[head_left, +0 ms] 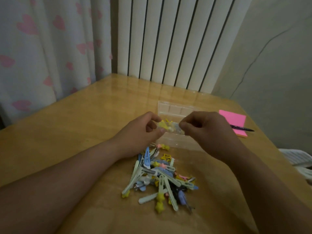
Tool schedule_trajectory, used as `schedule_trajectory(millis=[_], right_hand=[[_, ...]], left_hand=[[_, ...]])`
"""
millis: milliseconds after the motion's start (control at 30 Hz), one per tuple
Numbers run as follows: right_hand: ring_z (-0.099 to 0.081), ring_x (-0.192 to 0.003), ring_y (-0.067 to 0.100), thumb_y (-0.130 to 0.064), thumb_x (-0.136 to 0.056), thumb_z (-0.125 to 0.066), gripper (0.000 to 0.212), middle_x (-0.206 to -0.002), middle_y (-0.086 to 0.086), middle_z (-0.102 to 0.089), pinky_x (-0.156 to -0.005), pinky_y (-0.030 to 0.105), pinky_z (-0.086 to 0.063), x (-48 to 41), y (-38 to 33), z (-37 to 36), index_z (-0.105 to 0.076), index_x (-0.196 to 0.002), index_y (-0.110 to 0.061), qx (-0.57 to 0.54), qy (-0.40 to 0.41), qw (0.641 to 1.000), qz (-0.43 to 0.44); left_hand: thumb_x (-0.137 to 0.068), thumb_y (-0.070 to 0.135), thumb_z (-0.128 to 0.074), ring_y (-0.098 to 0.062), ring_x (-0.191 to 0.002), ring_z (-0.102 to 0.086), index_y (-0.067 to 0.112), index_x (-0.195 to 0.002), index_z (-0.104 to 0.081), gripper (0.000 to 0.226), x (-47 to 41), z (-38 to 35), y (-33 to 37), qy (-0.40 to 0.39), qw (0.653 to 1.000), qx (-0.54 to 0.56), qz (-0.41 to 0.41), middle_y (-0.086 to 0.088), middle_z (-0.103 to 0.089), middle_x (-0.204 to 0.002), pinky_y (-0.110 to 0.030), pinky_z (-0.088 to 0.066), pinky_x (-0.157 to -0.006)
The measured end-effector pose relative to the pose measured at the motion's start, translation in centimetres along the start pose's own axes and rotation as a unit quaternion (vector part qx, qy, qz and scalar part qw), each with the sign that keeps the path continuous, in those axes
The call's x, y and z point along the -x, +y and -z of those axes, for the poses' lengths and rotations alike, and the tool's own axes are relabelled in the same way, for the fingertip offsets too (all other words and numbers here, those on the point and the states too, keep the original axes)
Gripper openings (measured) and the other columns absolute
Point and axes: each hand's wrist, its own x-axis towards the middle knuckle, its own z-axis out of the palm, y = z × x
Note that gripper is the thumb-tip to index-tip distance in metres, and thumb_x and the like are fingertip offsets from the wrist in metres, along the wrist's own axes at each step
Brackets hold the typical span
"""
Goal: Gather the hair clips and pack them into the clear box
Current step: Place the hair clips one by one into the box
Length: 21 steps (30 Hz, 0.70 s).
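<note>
A pile of pastel hair clips [162, 176] in green, blue, yellow and pink lies on the wooden table [84, 124] near me. Behind it the clear box [175, 108] lies open and flat, its divided lid towards the radiator. Just above the box, my left hand [143, 130] and my right hand [207, 132] pinch the two ends of a small clear packet [170, 128] with yellow and pale clips inside. My hands hide part of the box.
A pink sticky-note pad [234, 120] with a dark pen [243, 128] on it sits to the right of the box. A white radiator [168, 39] and a heart-print curtain [42, 48] stand behind the table. A white ribbed object [297, 157] is past the right edge.
</note>
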Motion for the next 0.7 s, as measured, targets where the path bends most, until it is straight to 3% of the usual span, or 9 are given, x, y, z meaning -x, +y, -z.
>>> schedule_trajectory(millis=[100,200,433,700], right_hand=[[-0.068,-0.075,-0.001,-0.039,-0.096,-0.071,0.011,-0.081,-0.014,-0.073,-0.075,0.029,-0.061,0.8,-1.1,-0.3,-0.078,-0.094,-0.031,0.058,-0.138,0.989,0.018],[-0.069,-0.073,0.002,-0.045,-0.096,-0.069,0.018,-0.083,-0.011,-0.074,-0.076,0.036,-0.062,1.1,-2.1,-1.5,-0.078,-0.097,-0.029,0.132,-0.199,0.971,0.014],[-0.066,-0.088,0.013,-0.047,-0.095,-0.064,0.022,-0.098,-0.009,-0.071,-0.077,0.036,-0.060,1.5,-3.6,-2.4,-0.074,-0.107,-0.032,0.223,-0.204,0.953,0.002],[-0.070,-0.078,0.022,-0.042,-0.091,-0.067,0.031,-0.091,0.007,-0.075,-0.073,0.044,-0.062,1.3,-3.8,-2.5,-0.077,-0.098,-0.014,0.213,-0.227,0.950,-0.017]], left_hand=[[-0.099,0.048,-0.066,-0.007,-0.101,-0.063,0.032,-0.133,-0.059,0.038,0.1,0.0,0.1,0.002,1.000,-0.004,0.004,0.008,-0.063,-0.110,-0.034,-0.056,-0.093],[-0.099,0.048,-0.066,-0.004,-0.097,-0.062,0.033,-0.132,-0.059,0.037,0.1,0.0,0.1,0.003,1.000,-0.002,0.004,0.010,-0.063,-0.107,-0.033,-0.056,-0.091],[-0.099,0.048,-0.066,-0.010,-0.100,-0.063,0.032,-0.133,-0.059,0.038,0.1,0.0,0.1,-0.003,1.000,0.007,0.006,0.007,-0.063,-0.109,-0.037,-0.056,-0.093],[-0.100,0.045,-0.067,-0.012,-0.102,-0.064,0.031,-0.132,-0.059,0.036,0.0,0.0,0.0,-0.002,1.000,0.013,0.003,0.005,-0.064,-0.109,-0.039,-0.056,-0.094]])
